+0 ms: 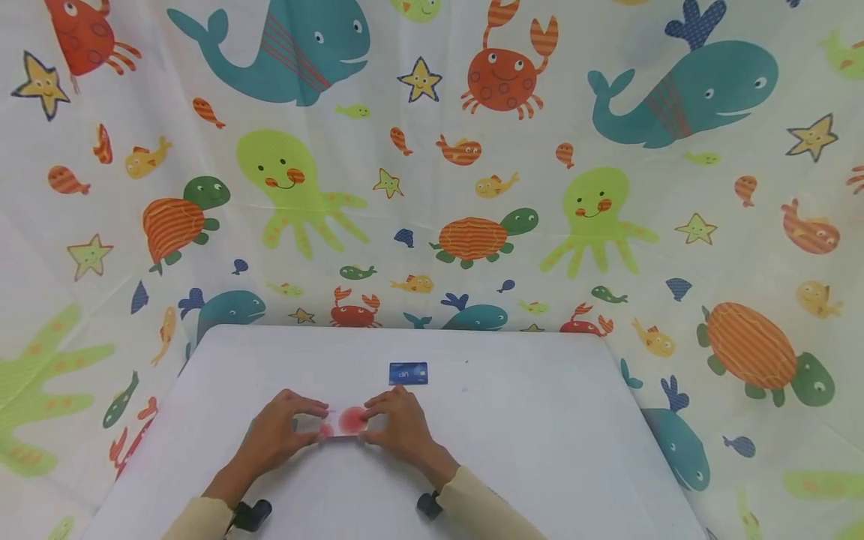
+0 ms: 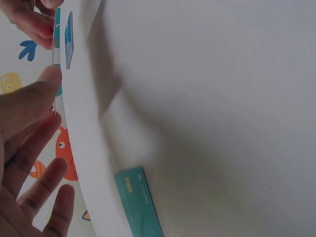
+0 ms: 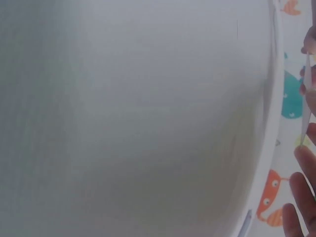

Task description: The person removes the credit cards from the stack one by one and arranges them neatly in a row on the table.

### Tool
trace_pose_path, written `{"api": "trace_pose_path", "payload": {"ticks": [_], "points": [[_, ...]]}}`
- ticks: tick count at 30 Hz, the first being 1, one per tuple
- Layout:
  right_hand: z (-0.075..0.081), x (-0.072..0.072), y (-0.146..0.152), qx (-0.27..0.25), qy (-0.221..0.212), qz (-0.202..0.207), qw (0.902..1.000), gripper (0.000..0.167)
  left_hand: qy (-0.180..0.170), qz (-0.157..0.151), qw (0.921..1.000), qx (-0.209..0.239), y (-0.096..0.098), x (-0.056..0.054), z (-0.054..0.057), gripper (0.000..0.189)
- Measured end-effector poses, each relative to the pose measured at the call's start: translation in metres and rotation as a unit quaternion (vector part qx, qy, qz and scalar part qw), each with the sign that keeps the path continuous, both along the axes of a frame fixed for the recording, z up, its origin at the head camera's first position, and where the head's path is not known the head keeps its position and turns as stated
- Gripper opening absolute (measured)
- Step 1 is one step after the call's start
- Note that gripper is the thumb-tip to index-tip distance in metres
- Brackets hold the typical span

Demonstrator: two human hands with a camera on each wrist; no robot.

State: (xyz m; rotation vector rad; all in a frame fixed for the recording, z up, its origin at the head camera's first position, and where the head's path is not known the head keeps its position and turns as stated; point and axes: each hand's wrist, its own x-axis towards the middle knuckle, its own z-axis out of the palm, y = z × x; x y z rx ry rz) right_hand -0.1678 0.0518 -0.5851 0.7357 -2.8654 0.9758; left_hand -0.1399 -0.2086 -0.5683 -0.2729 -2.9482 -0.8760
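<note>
A thin white card with red round spots (image 1: 346, 421) is held above the table between both hands. My left hand (image 1: 280, 429) pinches its left end between thumb and fingers, and my right hand (image 1: 403, 427) pinches its right end. In both wrist views the card (image 3: 306, 106) is seen nearly edge-on. A blue card (image 1: 408, 373) with white lettering lies flat on the table just beyond the right hand. Under the left hand lies a teal card (image 2: 138, 202), plain in the left wrist view and mostly hidden by that hand in the head view.
The white table (image 1: 540, 435) reaches to a hanging cloth (image 1: 418, 210) printed with sea animals, which stands behind it and along both sides. A dark wrist device (image 1: 253, 515) is strapped to the left wrist, another (image 1: 429, 505) to the right.
</note>
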Motion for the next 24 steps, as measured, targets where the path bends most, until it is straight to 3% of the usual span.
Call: {"api": "trace_pose_path", "payload": {"ticks": [24], "points": [[-0.009, 0.007, -0.025, 0.016, 0.017, -0.001, 0.9997, 0.024, -0.018, 0.015, 0.9996, -0.014, -0.016, 0.008, -0.009, 0.036]]}}
